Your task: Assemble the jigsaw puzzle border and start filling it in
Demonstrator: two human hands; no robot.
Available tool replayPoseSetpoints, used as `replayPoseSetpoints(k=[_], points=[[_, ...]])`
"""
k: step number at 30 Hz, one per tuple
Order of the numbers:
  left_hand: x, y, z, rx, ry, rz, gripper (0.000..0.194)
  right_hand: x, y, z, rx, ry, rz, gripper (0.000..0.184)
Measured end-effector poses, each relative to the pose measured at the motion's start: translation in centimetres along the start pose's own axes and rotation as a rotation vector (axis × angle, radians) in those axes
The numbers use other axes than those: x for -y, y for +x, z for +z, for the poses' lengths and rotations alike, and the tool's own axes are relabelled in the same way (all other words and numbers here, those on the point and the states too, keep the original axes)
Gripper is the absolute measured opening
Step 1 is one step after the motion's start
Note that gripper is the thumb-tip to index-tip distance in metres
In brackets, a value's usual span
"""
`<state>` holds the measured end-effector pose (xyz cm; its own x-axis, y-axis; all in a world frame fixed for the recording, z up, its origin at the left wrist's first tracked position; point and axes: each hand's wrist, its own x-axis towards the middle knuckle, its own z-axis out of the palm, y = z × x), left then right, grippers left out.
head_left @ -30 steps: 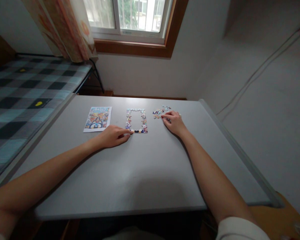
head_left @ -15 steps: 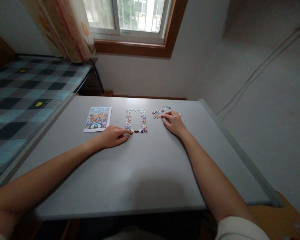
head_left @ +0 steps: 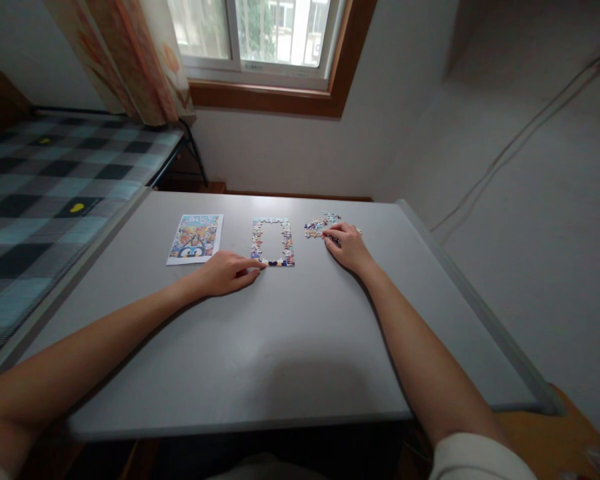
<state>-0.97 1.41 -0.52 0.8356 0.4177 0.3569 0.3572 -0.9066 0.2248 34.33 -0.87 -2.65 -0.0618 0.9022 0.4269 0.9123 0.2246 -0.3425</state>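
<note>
A rectangular ring of joined jigsaw pieces, the puzzle border [head_left: 287, 243], lies flat on the grey table with a bare middle. My left hand [head_left: 227, 273] rests at its lower left corner, index finger stretched out and touching the bottom edge, other fingers loosely bent. Right of the border is a loose heap of puzzle pieces [head_left: 315, 227]. My right hand [head_left: 349, 248] lies over the near right part of this heap, fingers bent and thumb a little apart from them. Some pieces show between thumb and fingers; others are hidden beneath the hand.
Left of the border lies a printed reference picture [head_left: 196, 237] with a blue cartoon dog. The grey table [head_left: 260, 347] has raised side edges. A bed with a checked cover [head_left: 80, 180] stands at left, a window [head_left: 280, 33] behind, and a cable [head_left: 510, 147] hangs along the right wall.
Almost nothing differs. My right hand has shifted very slightly at the heap, while my left hand keeps its place on the border.
</note>
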Motion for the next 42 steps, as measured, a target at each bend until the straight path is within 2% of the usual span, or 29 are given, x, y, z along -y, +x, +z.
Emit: replayPoseSetpoints(k=[12,19,23,28,34,42], points=[[0.0,0.0,0.1,-0.017,0.006,0.003,0.031,0.0,0.2,-0.3,-0.021,0.003,-0.014,0.028],[0.0,-0.1,0.1,-0.004,0.0,-0.007,0.032,-0.8,0.2,-1.2,-0.097,0.009,0.088,0.03],[0.1,-0.1,0.1,0.001,0.006,-0.006,0.032,-0.9,0.1,-1.6,-0.127,0.017,0.109,0.025],[-0.1,0.0,0.0,0.001,0.01,-0.006,0.032,-0.6,0.0,-1.7,-0.092,0.006,0.07,0.015],[-0.1,0.0,0.0,0.013,0.004,-0.011,0.032,-0.6,0.0,-1.6,-0.005,0.037,-0.034,0.018],[0.1,-0.1,0.2,0.028,-0.009,-0.022,0.032,-0.3,0.0,-1.7,0.016,0.044,-0.034,0.018]])
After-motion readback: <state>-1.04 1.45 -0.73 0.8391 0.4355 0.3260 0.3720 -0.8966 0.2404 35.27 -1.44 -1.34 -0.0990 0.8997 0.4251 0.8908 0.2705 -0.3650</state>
